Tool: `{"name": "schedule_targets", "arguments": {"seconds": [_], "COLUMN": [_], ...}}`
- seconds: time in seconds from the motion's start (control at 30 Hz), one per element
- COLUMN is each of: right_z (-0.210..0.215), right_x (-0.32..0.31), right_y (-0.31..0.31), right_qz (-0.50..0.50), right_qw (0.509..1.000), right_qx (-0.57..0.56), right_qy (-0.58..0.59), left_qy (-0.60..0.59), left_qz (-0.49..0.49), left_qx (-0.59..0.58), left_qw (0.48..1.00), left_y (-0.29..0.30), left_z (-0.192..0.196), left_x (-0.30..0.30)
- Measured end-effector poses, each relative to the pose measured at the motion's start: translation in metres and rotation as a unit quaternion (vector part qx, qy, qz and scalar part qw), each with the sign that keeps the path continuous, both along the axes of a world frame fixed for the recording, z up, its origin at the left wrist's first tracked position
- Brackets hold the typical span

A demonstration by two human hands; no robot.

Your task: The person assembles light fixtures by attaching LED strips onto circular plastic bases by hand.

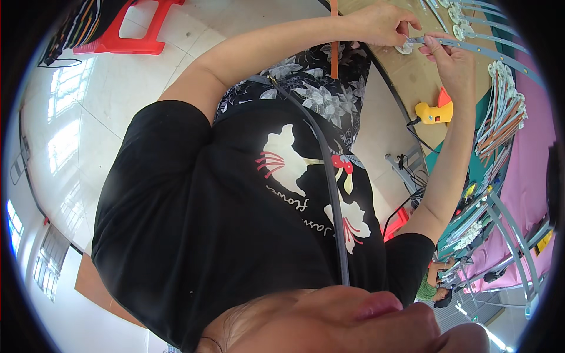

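A pale grey-blue LED strip [494, 49] with small square spots runs from my fingers toward the right edge, bending in the fisheye. At its near end my left hand [384, 25] is closed, its fingertips pinching the strip. My right hand [453, 63] grips the same strip a little farther along, between thumb and fingers. Under the strip's end, close to my left fingertips, lies a whitish round piece [404, 48] on the tan tabletop [406, 82]. Its details are partly hidden by my fingers. Below my right hand rests a yellow glue gun [434, 113] with a red-orange part and a black cord.
More strips with clear round pieces [462, 26] lie at the upper right. A bundle of pale and brown strips [500, 117] sits beyond my right forearm, beside pink cloth [529, 159]. A red stool [132, 35] stands at the upper left. Another person [432, 288] is in the background.
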State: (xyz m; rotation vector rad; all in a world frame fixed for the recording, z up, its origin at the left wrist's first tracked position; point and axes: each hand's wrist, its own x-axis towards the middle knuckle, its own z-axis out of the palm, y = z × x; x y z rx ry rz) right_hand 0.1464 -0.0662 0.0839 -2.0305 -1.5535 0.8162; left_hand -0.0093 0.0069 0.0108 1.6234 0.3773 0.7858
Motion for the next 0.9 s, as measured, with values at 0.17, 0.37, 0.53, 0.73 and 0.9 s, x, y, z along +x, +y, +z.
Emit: {"name": "schedule_targets", "arguments": {"seconds": [0.17,0.37,0.53,0.73,0.9], "right_z": [-0.005,0.002,0.002,0.003,0.000], "right_x": [0.010,0.002,0.005,0.003,0.003], "right_y": [-0.001,0.002,0.002,0.003,0.001], "right_qz": [0.002,0.005,0.003,0.003,0.002], "right_qw": [1.000,1.000,0.999,0.999,0.999], "right_qx": [0.007,-0.014,-0.017,-0.027,-0.016], "right_qy": [0.015,0.007,0.039,0.044,0.044], "left_qy": [0.038,0.031,0.004,0.022,0.018], "left_qz": [-0.052,-0.043,0.001,-0.016,-0.013], "left_qx": [-0.099,-0.074,0.002,-0.006,-0.007], "left_qw": [0.993,0.996,1.000,1.000,1.000], "left_y": [-0.001,-0.001,0.000,0.001,0.000], "left_z": [0.015,0.009,-0.001,-0.002,0.000], "left_x": [-0.007,-0.004,0.002,0.001,0.001]}}
